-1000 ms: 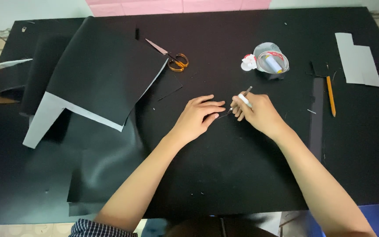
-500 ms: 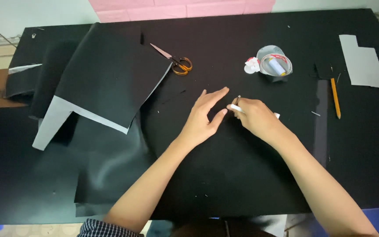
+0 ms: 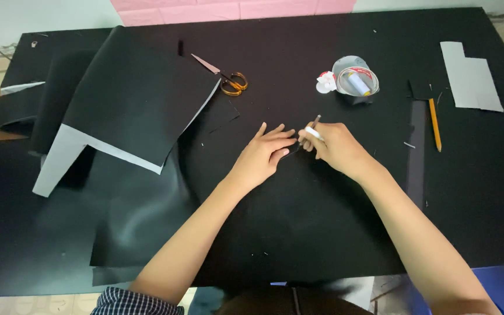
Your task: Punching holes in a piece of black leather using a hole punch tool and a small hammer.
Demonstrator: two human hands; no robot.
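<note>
1. Black sheet material (image 3: 298, 192), thin, matt and flexible, covers the worktop (image 3: 485, 192) and lies flat under both hands; this is the thing being worked on
2. Left hand (image 3: 262, 156) rests palm down on it, fingers spread flat, pinning a spot just left of the right hand's grip; it is pressing, not clasping anything
3. Right hand (image 3: 333, 147) has its grip closed around a slim pen-like tool with a white band (image 3: 312, 129), tip pointed down toward the sheet just beside the left fingertips; whether the tip touches the surface is too small to tell
4. Judged from how things lie, work is under way at one small spot: I see no finished line or cut on the sheet near the grip, so most of it seems still to be done
5. Beyond the grip and to its left lie orange-handled scissors (image 3: 228, 79) on the worktop, untouched
6. Farther left, a large black panel with a pale grey underside (image 3: 135, 105) sits folded over other dark pieces, already cut to shape by the look of its edges
7. Beyond the grip to the right stands a small clear round tub holding a white tube (image 3: 356, 81); farther right lie a yellow pencil (image 3: 434, 123) and a pale grey notched card piece (image 3: 471, 76)
</note>
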